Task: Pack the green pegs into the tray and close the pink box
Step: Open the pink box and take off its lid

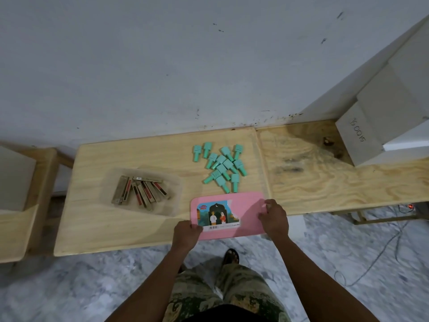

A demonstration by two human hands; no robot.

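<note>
While green pegs (221, 165) lie heaped on the tabletop (116, 228), my left grip (186, 231) clasps the pink box (247, 211) at its near corner. My right grip (274, 217) clasps its right edge.

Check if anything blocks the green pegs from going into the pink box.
Yes: the flat pink plastic box looks shut, its inside covered. The mint-green plastic pegs lie loose on the pale wooden table behind it, nothing between. The left grip and right grip hold its ends.
</note>
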